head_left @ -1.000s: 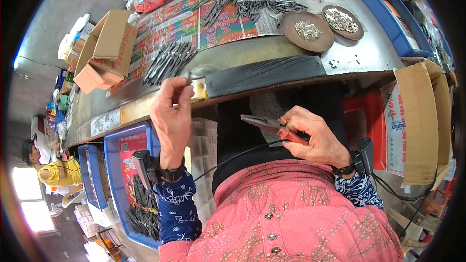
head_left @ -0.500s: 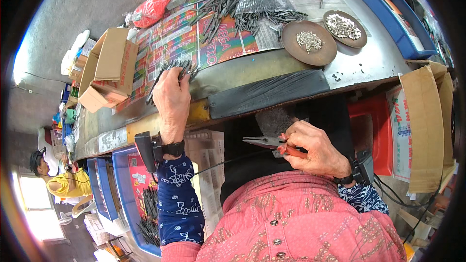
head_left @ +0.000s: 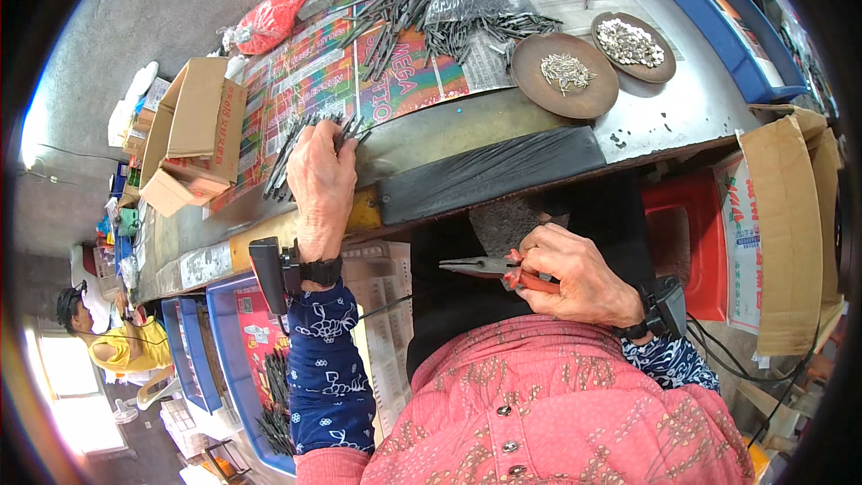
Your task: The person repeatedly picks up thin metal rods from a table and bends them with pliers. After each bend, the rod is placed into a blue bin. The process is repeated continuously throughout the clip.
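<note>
Left hand (head_left: 319,175) rests on the black strips (head_left: 280,162), can't tell if it's gripping; right hand (head_left: 579,277), right of the strips, grips pliers (head_left: 480,265) by red handles (head_left: 539,284), probably for leverage.

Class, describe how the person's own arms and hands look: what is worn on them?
The left hand and right hand are bare. Each wrist wears a black strap with a dark, boxy device. The left sleeve is navy with white outline figures; the right sleeve has a denser white pattern. Black cables hang near the right wrist.
</note>
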